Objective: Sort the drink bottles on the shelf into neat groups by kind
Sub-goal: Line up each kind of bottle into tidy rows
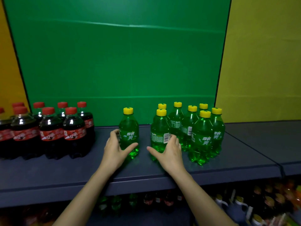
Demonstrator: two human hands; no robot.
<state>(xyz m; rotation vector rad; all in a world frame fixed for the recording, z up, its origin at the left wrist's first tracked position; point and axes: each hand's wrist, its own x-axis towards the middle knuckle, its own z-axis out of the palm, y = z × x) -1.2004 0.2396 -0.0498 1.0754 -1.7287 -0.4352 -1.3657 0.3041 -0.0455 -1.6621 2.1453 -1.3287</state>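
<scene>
Left hand (114, 148) grips 雪碧 bottle (128, 126), right hand (170, 153) Sprite bottle (159, 126) (barcode outward)

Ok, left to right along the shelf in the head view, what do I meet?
Red-capped dark cola plastic bottles → lone yellow-capped green plastic bottle, gripped by left hand → front green bottle, gripped by right hand → remaining green bottles.

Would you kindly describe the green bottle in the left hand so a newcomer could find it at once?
On the dark blue shelf, red-capped cola bottles crowd the left and a green cluster stands right. In the gap between them the left hand grips one green bottle; unlike the front cluster bottle in the right hand, it stands alone.
</scene>
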